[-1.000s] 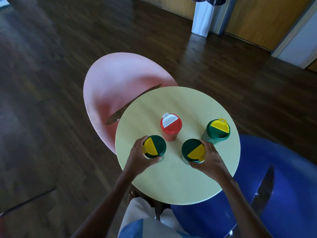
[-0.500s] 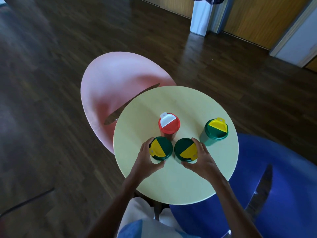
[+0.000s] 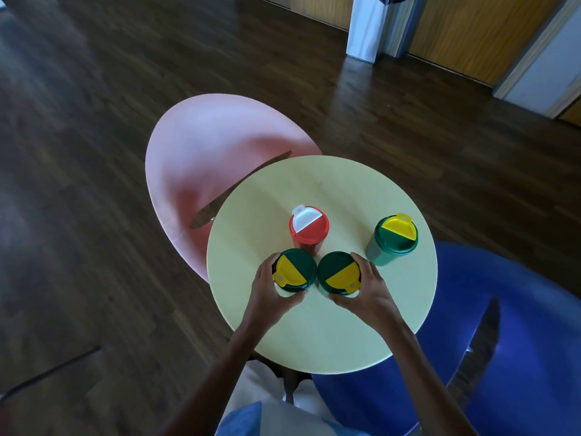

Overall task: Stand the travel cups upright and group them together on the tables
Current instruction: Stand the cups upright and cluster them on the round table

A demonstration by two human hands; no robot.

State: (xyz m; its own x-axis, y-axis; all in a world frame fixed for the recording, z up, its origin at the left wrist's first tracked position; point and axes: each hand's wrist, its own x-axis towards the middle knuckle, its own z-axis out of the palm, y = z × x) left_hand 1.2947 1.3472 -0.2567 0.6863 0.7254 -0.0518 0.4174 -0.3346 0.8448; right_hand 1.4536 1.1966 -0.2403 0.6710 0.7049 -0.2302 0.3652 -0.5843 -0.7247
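Several travel cups stand upright on the round yellow table [image 3: 320, 338]. A red cup with a white flap [image 3: 308, 228] is at the middle. Just in front of it, two green cups with yellow flaps stand side by side, lids nearly touching. My left hand [image 3: 267, 294] grips the left green cup [image 3: 294, 270]. My right hand [image 3: 367, 291] grips the right green cup [image 3: 339, 273]. A third green cup [image 3: 393, 240] stands apart at the table's right side.
A pink table [image 3: 201, 158] lies lower at the back left and a blue table [image 3: 518, 341] lower at the right. Dark wood floor surrounds them. A white bin [image 3: 364, 26] and wooden doors are at the far wall.
Both hands have slid their green cups inward and toward the red cup; the two now stand side by side. The red cup and the far right green cup have stayed put.
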